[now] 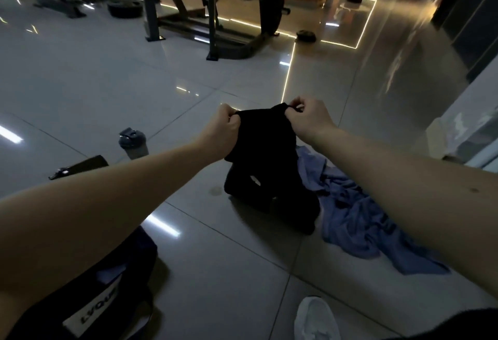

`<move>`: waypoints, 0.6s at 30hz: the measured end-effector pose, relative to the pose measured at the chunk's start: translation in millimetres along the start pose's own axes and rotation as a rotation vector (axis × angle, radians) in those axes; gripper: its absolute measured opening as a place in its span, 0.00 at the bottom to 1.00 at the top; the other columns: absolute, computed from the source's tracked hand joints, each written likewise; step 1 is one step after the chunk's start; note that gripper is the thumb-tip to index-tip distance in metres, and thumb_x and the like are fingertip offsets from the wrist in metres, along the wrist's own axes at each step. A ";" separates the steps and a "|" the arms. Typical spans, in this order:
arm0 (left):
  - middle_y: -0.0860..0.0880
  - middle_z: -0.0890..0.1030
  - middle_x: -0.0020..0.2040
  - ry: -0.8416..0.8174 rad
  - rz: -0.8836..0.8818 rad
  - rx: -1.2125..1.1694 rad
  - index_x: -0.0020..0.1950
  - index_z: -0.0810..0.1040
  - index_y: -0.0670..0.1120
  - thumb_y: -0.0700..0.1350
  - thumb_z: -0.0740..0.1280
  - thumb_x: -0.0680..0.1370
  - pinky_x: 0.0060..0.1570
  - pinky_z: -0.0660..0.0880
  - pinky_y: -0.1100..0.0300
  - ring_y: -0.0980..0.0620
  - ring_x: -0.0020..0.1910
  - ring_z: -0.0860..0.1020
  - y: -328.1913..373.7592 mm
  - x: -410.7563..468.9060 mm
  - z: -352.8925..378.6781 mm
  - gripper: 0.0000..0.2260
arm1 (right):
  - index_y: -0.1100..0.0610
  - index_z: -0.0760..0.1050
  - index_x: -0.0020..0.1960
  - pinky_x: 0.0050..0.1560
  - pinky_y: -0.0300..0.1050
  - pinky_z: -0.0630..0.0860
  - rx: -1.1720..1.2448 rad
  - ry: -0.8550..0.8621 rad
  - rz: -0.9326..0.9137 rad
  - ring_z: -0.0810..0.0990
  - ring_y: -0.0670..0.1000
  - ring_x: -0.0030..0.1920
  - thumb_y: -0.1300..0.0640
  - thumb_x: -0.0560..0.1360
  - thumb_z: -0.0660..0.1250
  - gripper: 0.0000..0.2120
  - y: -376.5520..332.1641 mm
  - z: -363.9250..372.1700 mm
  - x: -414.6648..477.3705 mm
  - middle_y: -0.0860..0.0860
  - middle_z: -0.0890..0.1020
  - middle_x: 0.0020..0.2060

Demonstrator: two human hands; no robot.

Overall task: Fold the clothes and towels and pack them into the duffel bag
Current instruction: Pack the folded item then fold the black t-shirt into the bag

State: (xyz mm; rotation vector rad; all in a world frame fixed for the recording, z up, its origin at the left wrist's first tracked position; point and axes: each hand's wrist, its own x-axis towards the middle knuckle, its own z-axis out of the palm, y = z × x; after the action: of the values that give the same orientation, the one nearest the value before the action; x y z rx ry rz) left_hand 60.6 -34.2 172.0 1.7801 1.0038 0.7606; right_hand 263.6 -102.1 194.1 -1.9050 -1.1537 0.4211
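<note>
**Head view: the only view I have from the remote desk**

1. Left hand point(225, 121): fingers curled tight, pinching the left corner of the black garment's upper edge.
2. Right hand point(307, 118): thumb and fingertips nipped on the right corner of the same edge, with the other fingers bent.
3. Black garment point(266, 151): hangs between the two hands, and its lower part is bunched on the floor tiles point(215, 272).
   - Hold: I judge it is lifted by the top edge so its weight pulls it straight and the shape shows before a fold.
   - Long axis: runs from the hands down to the floor. The gripped edge points away from me and the trailing end lies nearer me.
   - Kind of garment: I cannot tell, as it is too dark.
4. Blue cloth point(358, 210): crumpled and unfolded on the tiles to the right, touching the black heap. I take it as next in the queue.
5. Duffel bag point(140, 256): lower left and partly under the left forearm, with a white label showing. It is near enough, I judge, for packing without a stretch. I cannot make out its contents.
6. Sundries:
   - Shaker bottle point(133, 142), standing to the left and well apart from the clothes.
   - White shoe point(316, 318), at the bottom edge.
   - Weight bench point(210, 16), far behind.
</note>
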 end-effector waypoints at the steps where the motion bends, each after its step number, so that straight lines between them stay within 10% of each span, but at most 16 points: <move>1: 0.48 0.72 0.38 0.004 0.006 -0.016 0.48 0.69 0.47 0.48 0.56 0.77 0.39 0.69 0.51 0.49 0.37 0.71 -3.0 -3.3 -3.0 0.06 | 0.57 0.78 0.53 0.54 0.55 0.80 -0.006 -0.015 -0.014 0.82 0.59 0.50 0.54 0.76 0.67 0.08 -2.1 2.0 -1.1 0.57 0.83 0.48; 7: 0.50 0.77 0.41 0.120 -0.005 0.021 0.52 0.74 0.44 0.43 0.60 0.82 0.42 0.71 0.57 0.50 0.41 0.76 -9.4 -2.0 -20.4 0.04 | 0.52 0.80 0.44 0.57 0.58 0.81 0.071 -0.100 0.076 0.84 0.59 0.51 0.55 0.75 0.71 0.02 -3.3 16.4 1.5 0.59 0.84 0.49; 18: 0.50 0.79 0.41 0.087 -0.143 0.286 0.51 0.79 0.44 0.59 0.68 0.79 0.41 0.72 0.58 0.52 0.41 0.79 -26.9 8.4 -60.5 0.17 | 0.59 0.82 0.49 0.50 0.50 0.83 0.003 -0.126 0.104 0.85 0.54 0.45 0.45 0.70 0.78 0.19 15.1 25.7 7.9 0.55 0.85 0.45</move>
State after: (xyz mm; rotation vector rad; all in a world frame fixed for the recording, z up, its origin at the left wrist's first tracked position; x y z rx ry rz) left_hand 6.5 4.8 170.9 1.9035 1.3379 0.6338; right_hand 259.5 -86.1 168.1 -1.9642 -1.1370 0.6067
